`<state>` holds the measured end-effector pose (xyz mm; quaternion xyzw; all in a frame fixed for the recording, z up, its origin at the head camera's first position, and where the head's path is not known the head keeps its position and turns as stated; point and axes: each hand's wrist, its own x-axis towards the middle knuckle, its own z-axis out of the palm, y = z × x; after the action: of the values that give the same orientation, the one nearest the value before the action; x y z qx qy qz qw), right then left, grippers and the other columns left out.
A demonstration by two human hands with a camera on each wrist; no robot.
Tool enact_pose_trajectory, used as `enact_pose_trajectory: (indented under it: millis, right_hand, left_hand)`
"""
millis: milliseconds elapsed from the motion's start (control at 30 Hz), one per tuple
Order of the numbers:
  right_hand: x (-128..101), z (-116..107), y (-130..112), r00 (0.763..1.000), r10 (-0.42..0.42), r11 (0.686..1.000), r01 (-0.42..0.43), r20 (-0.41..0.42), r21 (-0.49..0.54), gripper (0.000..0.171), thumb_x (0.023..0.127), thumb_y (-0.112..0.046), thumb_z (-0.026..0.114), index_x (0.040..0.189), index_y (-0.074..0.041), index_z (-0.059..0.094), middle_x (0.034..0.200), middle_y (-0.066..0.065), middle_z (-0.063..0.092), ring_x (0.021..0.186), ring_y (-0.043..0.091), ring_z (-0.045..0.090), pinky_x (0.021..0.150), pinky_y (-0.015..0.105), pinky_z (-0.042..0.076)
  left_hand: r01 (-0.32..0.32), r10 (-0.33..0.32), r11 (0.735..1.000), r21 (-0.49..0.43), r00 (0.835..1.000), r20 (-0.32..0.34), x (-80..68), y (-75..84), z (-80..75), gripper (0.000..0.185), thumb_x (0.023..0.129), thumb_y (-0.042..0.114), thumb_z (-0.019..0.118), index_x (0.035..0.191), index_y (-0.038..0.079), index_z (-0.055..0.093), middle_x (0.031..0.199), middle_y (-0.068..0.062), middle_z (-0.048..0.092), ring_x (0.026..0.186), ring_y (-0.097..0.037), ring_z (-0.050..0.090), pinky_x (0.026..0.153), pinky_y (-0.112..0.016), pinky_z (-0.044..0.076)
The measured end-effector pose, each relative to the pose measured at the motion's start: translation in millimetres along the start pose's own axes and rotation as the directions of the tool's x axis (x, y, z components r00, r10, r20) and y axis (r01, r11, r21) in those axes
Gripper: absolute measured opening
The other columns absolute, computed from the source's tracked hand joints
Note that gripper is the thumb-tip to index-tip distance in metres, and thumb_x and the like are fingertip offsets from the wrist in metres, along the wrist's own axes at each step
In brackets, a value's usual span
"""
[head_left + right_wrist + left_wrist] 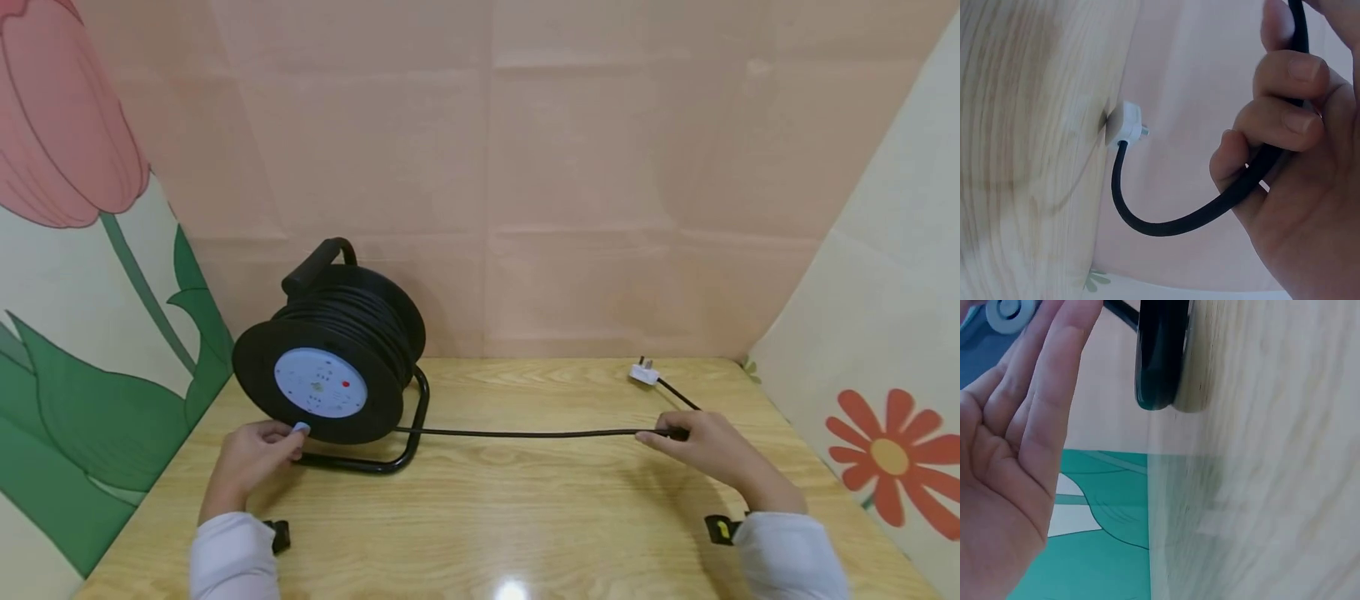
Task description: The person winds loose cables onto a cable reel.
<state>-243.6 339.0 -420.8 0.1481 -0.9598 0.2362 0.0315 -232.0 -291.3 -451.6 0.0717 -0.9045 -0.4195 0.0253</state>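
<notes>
A black cable reel (322, 333), wound with black cable, stands on its tubular frame (422, 417) at the left. Its front has a pale blue socket panel (321, 383) with a red button. At the reel's lower front rim, my left hand (258, 458) pinches a small pale knob (301, 427); the left wrist view shows its round end (1010, 314) beside my fingers (1054, 381). Black cable (517, 433) runs nearly straight from the reel to my right hand (708, 446), whose curled fingers (1285, 128) grip it. Beyond that grip, the cable bends back to a white three-pin plug (644, 372).
The plug lies near the back edge of the wood-grain table (525, 508). A peach backdrop (562, 183) rises behind it, with floral panels on both sides. Black straps (281, 536) show at both wrists.
</notes>
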Motion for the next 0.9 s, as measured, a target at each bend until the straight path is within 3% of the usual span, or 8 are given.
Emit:
enact_pose_trajectory:
  millis: [200, 400, 633, 733, 900]
  right_hand:
    - [2.0, 4.3, -4.1, 1.000, 0.007, 1.000, -0.007, 0.017, 0.004, 0.037, 0.095, -0.050, 0.065, 0.073, -0.023, 0.055, 0.059, -0.007, 0.040, 0.052, 0.007, 0.035, 0.050, 0.026, 0.032]
    - [4.0, 9.7, -5.0, 1.000, 0.021, 1.000, -0.021, 0.021, 0.008, 0.043, 0.093, -0.055, 0.065, 0.070, -0.022, 0.052, 0.057, -0.009, 0.037, 0.051, 0.007, 0.031, 0.049, 0.026, 0.031]
    - [6.6, 14.7, -7.8, 1.000, -0.003, 1.000, 0.003, 0.029, 0.022, 0.044, 0.093, -0.056, 0.065, 0.070, -0.022, 0.051, 0.058, -0.009, 0.036, 0.053, 0.007, 0.032, 0.050, 0.026, 0.030]
    - [5.5, 14.4, -7.4, 1.000, 0.005, 1.000, -0.006, 0.023, 0.023, 0.044, 0.093, -0.055, 0.065, 0.069, -0.021, 0.051, 0.057, -0.009, 0.036, 0.052, 0.007, 0.031, 0.049, 0.025, 0.030]
    - [3.8, 13.3, -7.0, 1.000, 0.025, 0.999, -0.026, 0.015, 0.029, 0.046, 0.093, -0.055, 0.065, 0.067, -0.021, 0.049, 0.056, -0.009, 0.033, 0.051, 0.006, 0.026, 0.049, 0.025, 0.028]
  left_hand:
    - [-0.011, 0.009, 1.000, -0.019, 0.997, -0.079, -2.7, 0.2, -4.5, 0.047, 0.090, 0.047, 0.073, 0.098, 0.001, 0.072, 0.081, -0.003, 0.073, 0.075, -0.021, 0.069, 0.067, -0.029, 0.053]
    - [-0.011, -0.006, 0.994, -0.112, 0.988, -0.151, -4.9, -1.4, -7.6, 0.046, 0.092, 0.041, 0.072, 0.102, -0.004, 0.070, 0.082, -0.006, 0.074, 0.077, -0.023, 0.072, 0.065, -0.022, 0.054]
    - [-0.022, -0.020, 0.978, -0.207, 0.980, -0.199, -5.7, -1.5, -8.3, 0.048, 0.095, 0.041, 0.069, 0.105, -0.006, 0.069, 0.085, -0.008, 0.074, 0.076, -0.019, 0.072, 0.067, -0.024, 0.057]
    - [-0.036, -0.031, 0.963, -0.266, 0.970, -0.240, -5.9, -0.7, -8.2, 0.047, 0.095, 0.040, 0.068, 0.105, -0.006, 0.068, 0.084, -0.006, 0.075, 0.075, -0.016, 0.072, 0.068, -0.023, 0.057]
    - [-0.047, -0.076, 0.938, -0.343, 0.939, -0.335, -7.2, 2.6, -8.9, 0.041, 0.095, 0.036, 0.070, 0.102, -0.004, 0.068, 0.079, -0.001, 0.074, 0.071, -0.015, 0.072, 0.068, -0.020, 0.056]
